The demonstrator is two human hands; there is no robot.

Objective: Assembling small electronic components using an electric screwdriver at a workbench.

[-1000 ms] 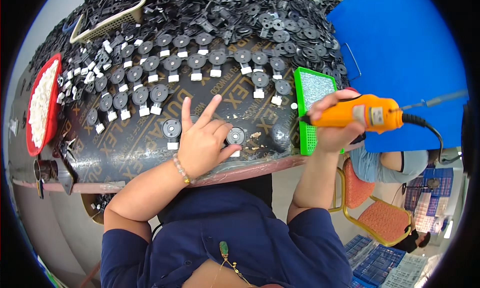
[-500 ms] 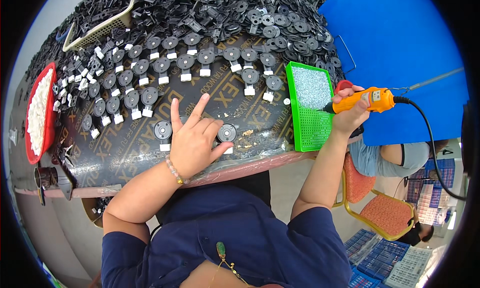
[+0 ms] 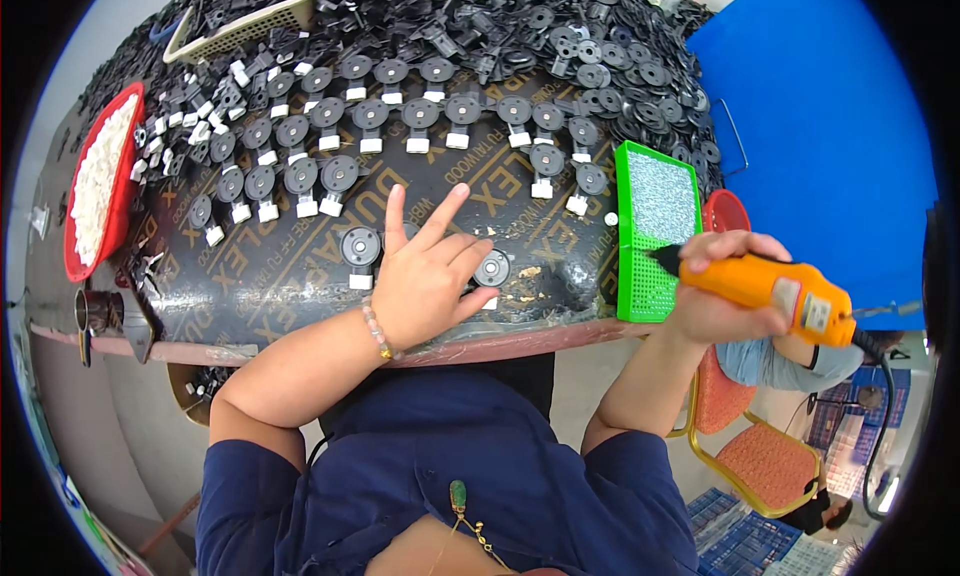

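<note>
My left hand (image 3: 428,276) lies flat on the dark board (image 3: 260,276), fingers spread and loose, gripping nothing; the lower fingers press against a black round disc part (image 3: 492,268) near the board's front edge. A second black disc with a white block (image 3: 360,251) sits just beside my index finger, to the left.

My right hand (image 3: 722,294) is wrapped tight around an orange electric screwdriver (image 3: 775,288), its dark tip lying over the green tray of small screws (image 3: 655,231) at the board's right end. A black cable (image 3: 885,396) trails from the tool's back end.

Further up the board, rows of the same disc-and-block pieces (image 3: 400,136) are laid out, with a loose heap of black parts (image 3: 520,26) behind them. A red tray of white pieces (image 3: 98,181) sits far left, and a cream basket (image 3: 245,31) at the top.
</note>
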